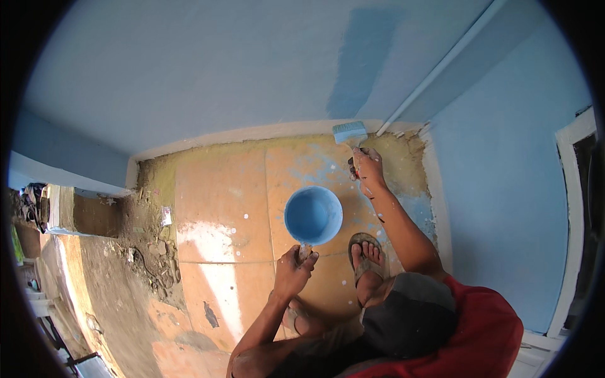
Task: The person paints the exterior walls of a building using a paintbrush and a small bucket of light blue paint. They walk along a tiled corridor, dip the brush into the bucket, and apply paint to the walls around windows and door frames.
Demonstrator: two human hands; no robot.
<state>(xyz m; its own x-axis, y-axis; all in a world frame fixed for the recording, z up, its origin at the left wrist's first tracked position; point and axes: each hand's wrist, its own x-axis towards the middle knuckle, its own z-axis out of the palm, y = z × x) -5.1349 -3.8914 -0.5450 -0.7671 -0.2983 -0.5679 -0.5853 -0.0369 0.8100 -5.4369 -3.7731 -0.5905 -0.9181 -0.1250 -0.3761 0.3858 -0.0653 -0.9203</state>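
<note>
My left hand (295,272) is closed round the short handle of a round blue dipper (313,215), held over the tiles in front of me. Its inside is coated in blue, and light blue paint seems to lie in the bottom. Farther off to the right, my right hand (367,169) grips a wide paintbrush (350,133) by its handle. Light blue paint covers the bristles, which are near the foot of the far wall (220,82). A darker blue wet-looking strip (362,60) runs up that wall above the brush. Paint specks mark my right hand and forearm.
A pipe (441,66) runs along the wall near the right corner. The blue right wall (504,189) has a white-framed opening (570,220). Orange floor tiles (220,183) carry paint splashes. Rubble and dirt (157,258) lie at the left, near a low ledge (94,214). My sandalled foot (368,261) is close to the dipper.
</note>
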